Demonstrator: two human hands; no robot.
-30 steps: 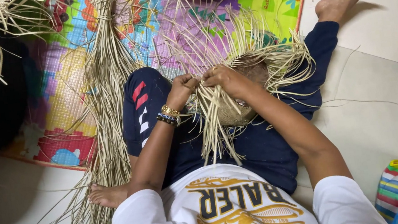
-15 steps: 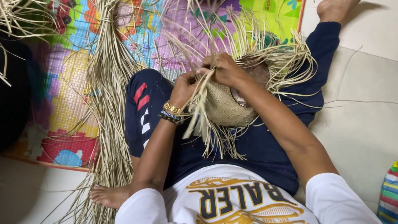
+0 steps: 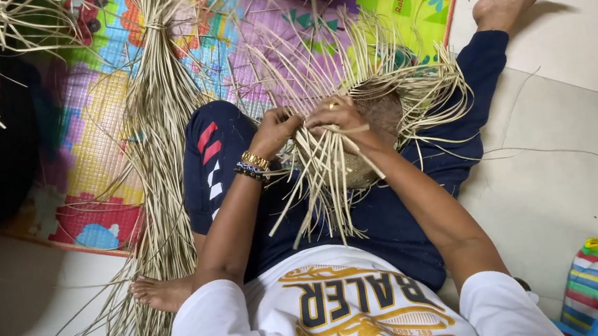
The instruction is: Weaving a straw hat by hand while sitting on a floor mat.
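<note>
Item: half-woven straw piece on your lap; your left hand and right hand each grip closed on its loose strands.

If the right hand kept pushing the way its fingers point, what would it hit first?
The right hand points toward the left hand, so it would probably meet the loose straw strands pinched between them first, then that hand. Depth is unclear.
</note>
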